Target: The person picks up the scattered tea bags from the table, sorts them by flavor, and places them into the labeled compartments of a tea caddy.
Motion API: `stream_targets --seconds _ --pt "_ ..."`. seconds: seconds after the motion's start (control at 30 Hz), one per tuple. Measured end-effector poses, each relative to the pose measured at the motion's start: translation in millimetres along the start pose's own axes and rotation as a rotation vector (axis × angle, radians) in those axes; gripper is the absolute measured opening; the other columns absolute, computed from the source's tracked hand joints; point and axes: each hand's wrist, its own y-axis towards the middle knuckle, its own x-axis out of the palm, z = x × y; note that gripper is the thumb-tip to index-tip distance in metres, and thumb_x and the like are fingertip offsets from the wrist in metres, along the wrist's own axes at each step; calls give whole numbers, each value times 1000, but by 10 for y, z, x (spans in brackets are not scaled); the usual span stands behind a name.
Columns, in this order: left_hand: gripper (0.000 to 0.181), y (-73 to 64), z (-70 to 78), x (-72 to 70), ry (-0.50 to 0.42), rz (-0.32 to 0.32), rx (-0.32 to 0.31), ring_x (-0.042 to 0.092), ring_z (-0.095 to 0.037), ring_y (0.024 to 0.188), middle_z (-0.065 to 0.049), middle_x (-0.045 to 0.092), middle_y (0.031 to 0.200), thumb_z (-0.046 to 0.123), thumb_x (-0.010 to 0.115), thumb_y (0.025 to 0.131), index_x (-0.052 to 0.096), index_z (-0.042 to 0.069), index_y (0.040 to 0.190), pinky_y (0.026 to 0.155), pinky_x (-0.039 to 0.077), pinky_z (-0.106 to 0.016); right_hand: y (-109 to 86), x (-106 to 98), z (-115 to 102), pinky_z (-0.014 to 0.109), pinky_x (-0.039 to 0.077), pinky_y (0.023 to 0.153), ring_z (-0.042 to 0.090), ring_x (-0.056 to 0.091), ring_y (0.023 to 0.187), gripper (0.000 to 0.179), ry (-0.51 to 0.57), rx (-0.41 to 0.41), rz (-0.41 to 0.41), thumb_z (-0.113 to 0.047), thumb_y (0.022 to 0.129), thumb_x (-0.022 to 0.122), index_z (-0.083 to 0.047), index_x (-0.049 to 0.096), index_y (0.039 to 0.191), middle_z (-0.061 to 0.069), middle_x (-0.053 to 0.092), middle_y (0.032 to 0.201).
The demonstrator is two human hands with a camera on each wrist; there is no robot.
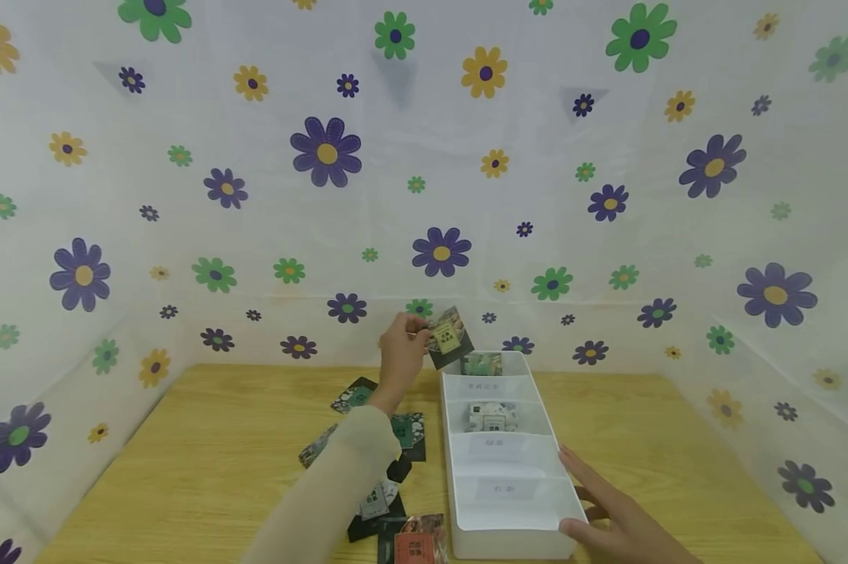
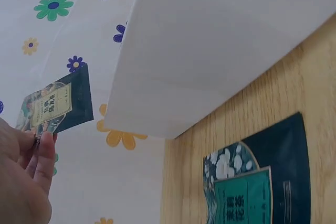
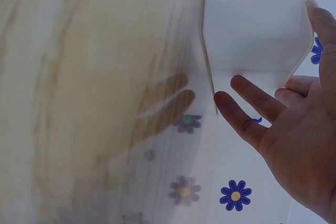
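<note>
My left hand (image 1: pixel 404 348) pinches a dark tea sachet (image 1: pixel 449 337) with a yellow label by its edge. It holds it up by the far left corner of a white divided box (image 1: pixel 515 544). In the left wrist view, thumb and fingertips meet on the sachet (image 2: pixel 51 103). A green sachet (image 1: pixel 481 364) lies in the box's far compartment, and a pale one (image 1: pixel 492 417) in a middle compartment. At the box's near right corner, my right hand (image 1: pixel 617 513) rests with its thumb at the front and fingers along the side. The right wrist view shows those fingers (image 3: pixel 257 98) extended.
Left of the box, several sachets lie scattered on the wooden table (image 1: pixel 184 462), partly behind my left sleeve (image 1: pixel 332 486). Among them are a red-labelled sachet (image 1: pixel 415 540) and a green-labelled one (image 1: pixel 409 432). A flower-patterned sheet (image 1: pixel 424 211) surrounds the table.
</note>
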Motion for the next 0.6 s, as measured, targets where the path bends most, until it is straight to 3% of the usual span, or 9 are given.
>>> stream_targets --seconds 0.1,0.33,0.6 --pt "13 2 -14 83 2 5 8 70 -27 90 -14 68 105 3 65 101 64 0 113 72 61 -29 -6 2 5 34 59 87 19 66 105 85 4 36 -2 -28 106 62 -13 6 167 32 31 160" --pt "11 23 -84 200 29 -29 9 70 -24 86 -13 69 104 2 64 102 65 2 112 68 60 -28 2 8 8 34 59 86 18 66 103 85 10 25 1 -27 105 62 -12 6 167 32 31 160" --pt "8 26 -110 306 100 -135 -1 64 -18 75 -9 68 100 4 62 104 65 4 110 60 54 -26 6 8 12 38 60 87 24 65 110 86 0 57 18 -29 104 64 -16 8 168 31 26 163"
